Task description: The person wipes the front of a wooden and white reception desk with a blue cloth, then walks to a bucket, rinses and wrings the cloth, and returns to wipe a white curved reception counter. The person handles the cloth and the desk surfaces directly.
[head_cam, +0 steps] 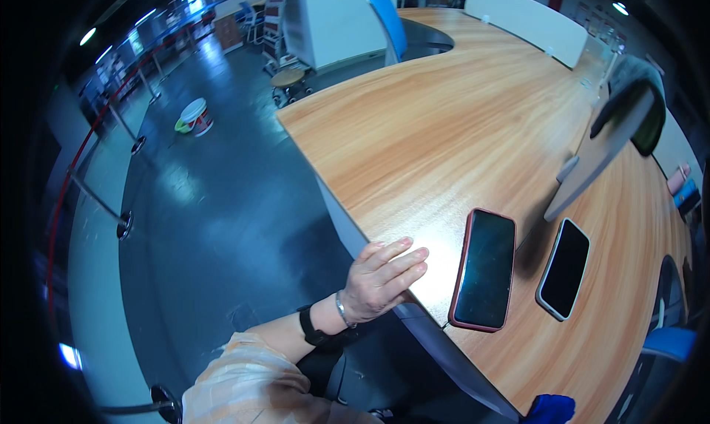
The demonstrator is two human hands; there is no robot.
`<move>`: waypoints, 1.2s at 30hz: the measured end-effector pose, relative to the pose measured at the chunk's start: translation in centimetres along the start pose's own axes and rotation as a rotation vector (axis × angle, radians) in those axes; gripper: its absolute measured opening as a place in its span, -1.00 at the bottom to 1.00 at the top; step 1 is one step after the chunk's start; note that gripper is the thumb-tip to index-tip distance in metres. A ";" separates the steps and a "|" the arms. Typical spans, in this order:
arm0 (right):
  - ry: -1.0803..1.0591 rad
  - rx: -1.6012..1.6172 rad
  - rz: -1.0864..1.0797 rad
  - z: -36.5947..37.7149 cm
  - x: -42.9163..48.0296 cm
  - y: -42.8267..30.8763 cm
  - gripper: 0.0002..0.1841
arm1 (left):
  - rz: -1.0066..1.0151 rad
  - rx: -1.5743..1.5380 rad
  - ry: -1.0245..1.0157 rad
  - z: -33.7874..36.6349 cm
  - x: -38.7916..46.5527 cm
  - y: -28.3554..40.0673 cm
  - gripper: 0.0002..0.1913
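Observation:
My left hand rests palm down over the near-left edge of the wood-grain desk. Its fingers are stretched out on the desktop and hold nothing; the thumb is mostly hidden below. A black band and a silver bracelet circle the wrist. Just right of the fingertips, not touched, a smartphone in a red case lies with its dark screen up. Beyond it lies a second smartphone with a pale case, its screen also black. My right hand is out of view.
An upright desk divider with a dark cloth over it stands behind the phones. Blue fabric shows at the desk's lower edge. A white bucket, a wheeled stool and rope-barrier posts stand on the floor.

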State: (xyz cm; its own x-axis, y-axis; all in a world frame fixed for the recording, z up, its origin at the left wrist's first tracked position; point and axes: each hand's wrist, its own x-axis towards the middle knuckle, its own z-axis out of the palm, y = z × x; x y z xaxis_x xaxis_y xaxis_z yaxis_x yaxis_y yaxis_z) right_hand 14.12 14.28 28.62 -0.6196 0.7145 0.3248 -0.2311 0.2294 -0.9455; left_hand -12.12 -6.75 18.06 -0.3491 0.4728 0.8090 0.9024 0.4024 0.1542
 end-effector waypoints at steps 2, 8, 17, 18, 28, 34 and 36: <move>-0.051 -0.029 0.064 0.5 0.4 -1.6 -0.75 | -0.010 0.022 -0.043 -0.2 -0.1 0.2 -0.63; -0.193 0.077 0.175 -1.5 -0.7 -1.4 -0.82 | -0.161 -0.078 -0.291 -2.0 0.3 1.2 -0.45; -0.248 -0.870 0.198 -1.1 -2.3 -6.0 -0.52 | -0.307 -0.144 -0.520 -5.0 2.7 2.9 -0.38; -0.276 -0.710 0.256 0.9 -2.1 -7.1 -0.53 | -0.309 -0.142 -0.542 -5.4 3.1 2.9 -0.39; -0.640 -0.728 -0.250 29.2 7.7 -0.4 -0.14 | -0.482 -0.228 -0.399 -15.4 -0.2 -5.5 -0.70; -0.668 -0.978 -0.270 42.6 11.1 6.4 -0.23 | -1.252 -0.090 -0.465 -26.5 -10.7 -15.1 -0.79; -0.595 -1.055 -0.346 46.5 11.9 7.2 -0.25 | -1.431 0.004 -0.413 -29.5 -14.1 -16.8 -0.83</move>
State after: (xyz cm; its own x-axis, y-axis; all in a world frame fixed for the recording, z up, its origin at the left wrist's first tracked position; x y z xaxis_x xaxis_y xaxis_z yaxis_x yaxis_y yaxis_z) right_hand -29.80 -6.30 26.71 -0.9513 0.1668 0.2592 0.0919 0.9562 -0.2780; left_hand -14.92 -43.34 20.76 -0.9623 -0.1329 -0.2374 -0.2599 0.7076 0.6571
